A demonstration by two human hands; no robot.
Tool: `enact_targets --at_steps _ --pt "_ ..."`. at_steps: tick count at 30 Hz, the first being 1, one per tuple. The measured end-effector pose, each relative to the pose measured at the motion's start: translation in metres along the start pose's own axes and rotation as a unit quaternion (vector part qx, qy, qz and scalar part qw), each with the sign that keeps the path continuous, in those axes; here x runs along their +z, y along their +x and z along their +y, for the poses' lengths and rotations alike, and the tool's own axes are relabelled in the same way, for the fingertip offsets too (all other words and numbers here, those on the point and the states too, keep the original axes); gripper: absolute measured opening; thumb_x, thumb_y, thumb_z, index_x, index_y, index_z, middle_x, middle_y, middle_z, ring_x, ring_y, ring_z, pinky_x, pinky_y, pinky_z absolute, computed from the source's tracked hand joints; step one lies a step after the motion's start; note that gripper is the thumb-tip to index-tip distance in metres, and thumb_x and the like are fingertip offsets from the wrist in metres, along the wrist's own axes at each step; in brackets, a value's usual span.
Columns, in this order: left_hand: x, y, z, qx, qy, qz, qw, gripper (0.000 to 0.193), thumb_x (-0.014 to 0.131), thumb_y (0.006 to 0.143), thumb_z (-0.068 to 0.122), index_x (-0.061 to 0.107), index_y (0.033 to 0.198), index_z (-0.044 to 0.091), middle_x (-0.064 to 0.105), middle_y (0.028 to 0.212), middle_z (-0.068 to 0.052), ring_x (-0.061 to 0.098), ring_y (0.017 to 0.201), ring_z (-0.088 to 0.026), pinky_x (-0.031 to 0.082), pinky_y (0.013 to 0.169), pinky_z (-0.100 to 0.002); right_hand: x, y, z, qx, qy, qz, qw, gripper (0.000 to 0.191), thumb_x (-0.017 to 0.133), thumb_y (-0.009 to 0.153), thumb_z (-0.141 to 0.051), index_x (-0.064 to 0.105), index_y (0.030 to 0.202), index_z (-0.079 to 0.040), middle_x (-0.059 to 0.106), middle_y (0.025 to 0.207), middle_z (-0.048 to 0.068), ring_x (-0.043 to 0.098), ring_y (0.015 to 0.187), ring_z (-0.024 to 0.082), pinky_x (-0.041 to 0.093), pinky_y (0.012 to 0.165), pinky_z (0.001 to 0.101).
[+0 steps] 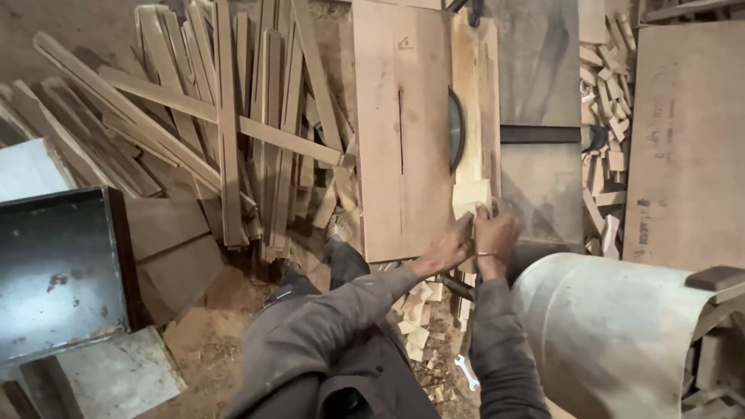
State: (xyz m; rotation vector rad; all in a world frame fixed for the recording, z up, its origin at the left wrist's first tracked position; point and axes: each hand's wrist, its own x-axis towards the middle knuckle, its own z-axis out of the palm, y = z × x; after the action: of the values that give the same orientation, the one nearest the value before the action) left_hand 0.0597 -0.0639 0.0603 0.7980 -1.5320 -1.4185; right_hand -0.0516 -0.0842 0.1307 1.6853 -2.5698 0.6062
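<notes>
At table's near edge | left hand [448, 250], right hand [495, 233] grip wood block [471, 195] | saw blade [454, 130] just ahead

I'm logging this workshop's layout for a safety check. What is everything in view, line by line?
wood block: one, pale, on the saw table just before the blade, under both hands
saw blade: one, grey-green, standing up out of the table
saw table: one, light brown board top, centre
wooden strips: many, tan, piled on the floor at left
offcuts: many, pale, heaped right of the table
plywood sheet: one, brown, far right
dark tray: one, black, lower left
drum: one, dusty whitish, lower right
wrench: one, silver, on the floor among chips
left hand: on the block's near edge
right hand: on the block, beside the left
</notes>
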Motion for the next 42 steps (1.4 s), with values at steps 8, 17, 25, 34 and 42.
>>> enact_targets --at_steps 8,17,25,34,42 --pt "-0.006 0.004 0.002 -0.091 -0.044 -0.061 0.993 0.061 0.059 0.087 0.010 0.038 0.141 -0.009 0.063 0.101 -0.035 0.063 0.098 -0.053 0.050 0.083 -0.056 -0.001 0.024 0.002 -0.001 -0.150 -0.099 0.984 0.036 0.087 0.076 -0.033 0.078 0.095 -0.003 0.074 0.092 0.024 0.070 0.087 0.044 0.054 0.077 0.0517" --pt "-0.003 0.024 -0.015 -0.077 -0.046 -0.030 0.996 0.090 0.063 0.080 0.013 0.018 0.154 -0.013 0.054 0.125 -0.046 0.056 0.115 -0.059 0.047 0.097 -0.057 0.019 0.051 0.007 -0.044 -0.097 -0.091 0.990 0.037 0.088 0.073 -0.033 0.077 0.090 -0.002 0.073 0.084 0.022 0.071 0.082 0.042 0.056 0.077 0.0488" --pt "-0.005 0.046 -0.026 -0.072 -0.052 -0.001 0.996 0.085 0.065 0.080 0.017 0.029 0.149 -0.015 0.056 0.123 -0.043 0.057 0.119 -0.057 0.048 0.100 -0.054 0.031 0.073 0.003 -0.060 -0.094 -0.091 0.990 0.037 0.088 0.073 -0.035 0.077 0.089 -0.003 0.073 0.081 0.021 0.072 0.080 0.041 0.057 0.075 0.0478" --pt "-0.013 0.058 -0.032 -0.048 -0.069 0.023 0.996 0.080 0.068 0.080 0.019 0.034 0.146 -0.012 0.058 0.122 -0.041 0.059 0.118 -0.055 0.050 0.097 -0.053 0.038 0.083 -0.014 -0.047 -0.090 -0.072 0.992 0.034 0.087 0.071 -0.032 0.077 0.088 -0.004 0.073 0.083 0.023 0.071 0.082 0.043 0.057 0.076 0.0493" --pt "-0.010 0.065 -0.032 -0.057 -0.076 0.039 0.995 0.082 0.066 0.077 0.017 0.032 0.146 -0.012 0.059 0.115 -0.040 0.059 0.110 -0.054 0.049 0.093 -0.055 0.042 0.089 -0.015 -0.017 -0.102 -0.074 0.992 0.033 0.087 0.070 -0.032 0.077 0.084 -0.004 0.072 0.083 0.025 0.070 0.082 0.045 0.056 0.078 0.0516"
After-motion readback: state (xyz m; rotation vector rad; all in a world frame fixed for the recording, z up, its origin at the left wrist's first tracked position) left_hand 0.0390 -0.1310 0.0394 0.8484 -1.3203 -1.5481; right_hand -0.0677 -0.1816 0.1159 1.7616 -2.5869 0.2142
